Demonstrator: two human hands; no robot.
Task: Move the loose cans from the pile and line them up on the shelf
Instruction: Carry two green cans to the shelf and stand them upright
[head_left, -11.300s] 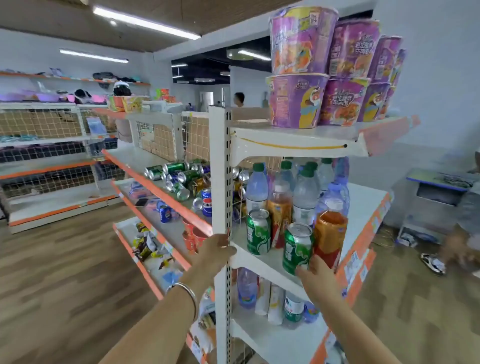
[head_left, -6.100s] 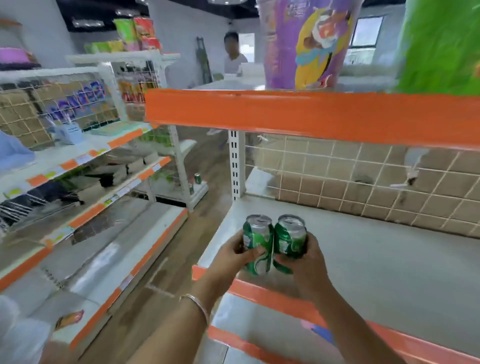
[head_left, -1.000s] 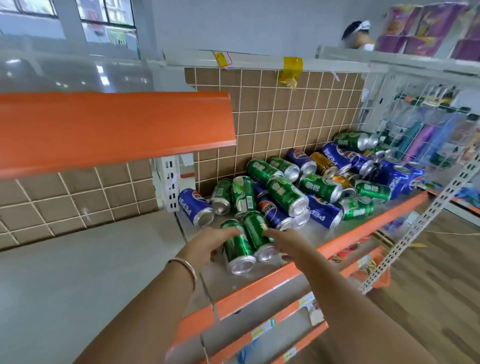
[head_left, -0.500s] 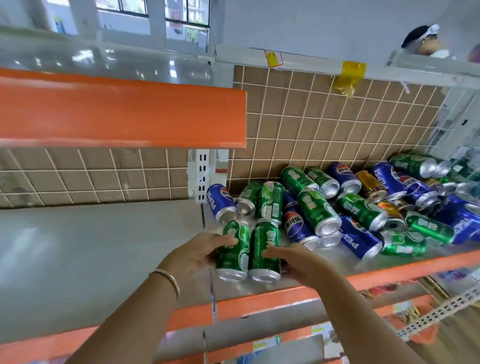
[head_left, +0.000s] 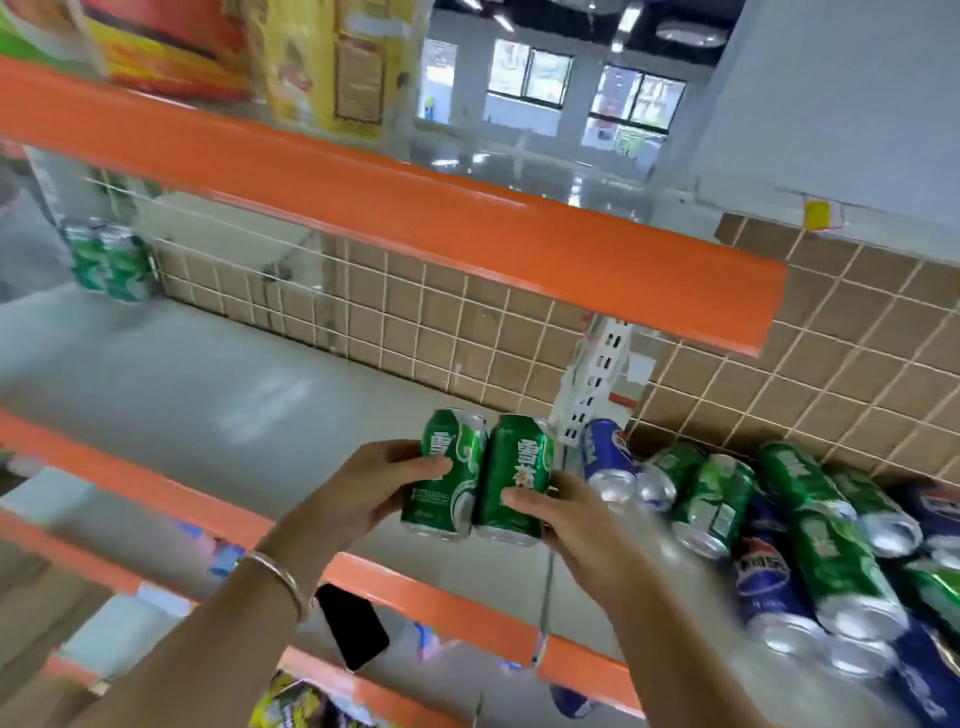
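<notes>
Left hand (head_left: 374, 491) grips left can (head_left: 445, 473), right hand (head_left: 569, 522) grips right can (head_left: 515, 475), by the lower-right pile (head_left: 810, 551); next, I think, stand them beside the upper-left cans (head_left: 110, 262).

Our left grip (head_left: 374, 483) curls round the left can (head_left: 447, 473), our right grip (head_left: 566, 514) round the right can (head_left: 517, 478). Both are green, touching side by side, tilted above the shelf (head_left: 208, 395). Just right lies the pile (head_left: 810, 530) of green and blue cans. Far left, blurred, is a green pair (head_left: 109, 262).
</notes>
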